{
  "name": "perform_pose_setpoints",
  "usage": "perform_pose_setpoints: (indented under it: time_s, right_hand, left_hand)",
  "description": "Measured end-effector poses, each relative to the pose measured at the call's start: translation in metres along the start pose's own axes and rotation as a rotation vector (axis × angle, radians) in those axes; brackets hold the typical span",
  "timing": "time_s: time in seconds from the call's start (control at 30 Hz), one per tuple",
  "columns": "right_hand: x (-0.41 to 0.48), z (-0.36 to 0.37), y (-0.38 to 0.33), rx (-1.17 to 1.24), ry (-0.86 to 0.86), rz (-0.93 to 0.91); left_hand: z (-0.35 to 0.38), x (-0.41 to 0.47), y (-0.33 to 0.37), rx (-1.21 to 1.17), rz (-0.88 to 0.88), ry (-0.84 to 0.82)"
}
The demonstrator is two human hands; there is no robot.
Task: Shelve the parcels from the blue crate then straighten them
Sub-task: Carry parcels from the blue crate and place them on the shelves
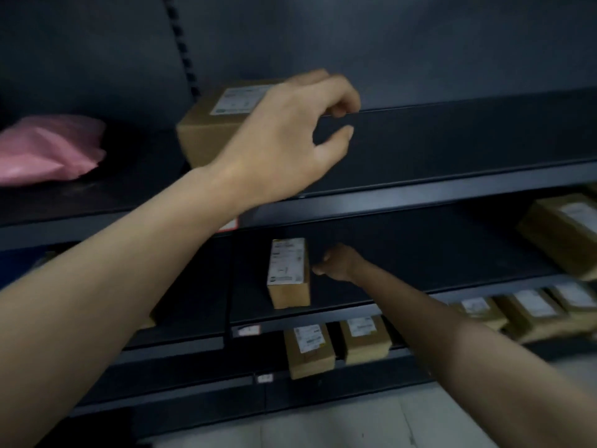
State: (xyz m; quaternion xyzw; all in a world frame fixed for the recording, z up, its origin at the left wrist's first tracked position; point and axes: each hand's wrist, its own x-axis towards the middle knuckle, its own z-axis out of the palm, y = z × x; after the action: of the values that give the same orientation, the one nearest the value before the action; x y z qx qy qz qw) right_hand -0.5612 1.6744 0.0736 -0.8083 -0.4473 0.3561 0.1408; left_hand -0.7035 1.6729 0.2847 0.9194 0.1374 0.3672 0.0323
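The left hand (pixel 290 137) reaches over the upper shelf (pixel 420 192), its fingers curled and thumb held apart from them, gripping nothing. It sits just right of a cardboard box (pixel 213 124) with a white label on top; the back of the hand covers the box's right side, and whether skin touches cardboard cannot be told. That box stands on the upper shelf, close to the dark back panel. Far to the left on the same shelf lies a pink poly mailer (pixel 48 150), well apart from the hand.

The right hand (pixel 336 263) is lower, on the middle shelf (pixel 323 315). Its fingers are loosely bunched together, and the knuckles sit just beside the right face of a small upright parcel (pixel 287 273), touching it or nearly so; blur hides the contact. This parcel stands on end near the shelf's front lip, label facing up and forward.

At the right end of the middle shelf a larger labelled box (pixel 565 231) lies tilted, well apart from both hands. On the lower shelf, 2 small boxes (pixel 336 344) stand side by side below the right forearm, and more labelled boxes (pixel 529 308) sit in a row further right.
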Motion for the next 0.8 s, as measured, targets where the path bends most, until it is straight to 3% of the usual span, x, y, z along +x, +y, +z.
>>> perform_pose_setpoints:
  time_s: [0.07, 0.13, 0.23, 0.4, 0.63, 0.8]
  right_hand:
    - [-0.043, -0.033, 0.001, -0.197, -0.046, -0.042]
    - [-0.091, -0.069, 0.003, -0.297, 0.029, -0.064]
    - [-0.156, -0.126, 0.014, -0.442, 0.35, -0.041]
    - [-0.256, -0.198, 0.084, -0.572, 0.84, 0.158]
    - [-0.373, -0.241, 0.197, -0.681, 1.097, 0.477]
    - [-0.462, -0.262, 0.282, -0.694, 1.27, 0.604]
  left_hand:
    - [0.013, 0.019, 0.018, -0.048, 0.073, -0.013]
    - [0.026, 0.038, 0.038, -0.1, 0.147, -0.032]
    - [0.045, 0.065, 0.069, -0.151, 0.255, -0.046]
    - [0.089, 0.108, 0.147, -0.118, 0.468, -0.057]
    - [0.147, 0.143, 0.295, -0.106, 0.711, -0.039]
    - [0.188, 0.163, 0.426, -0.188, 0.822, 0.04]
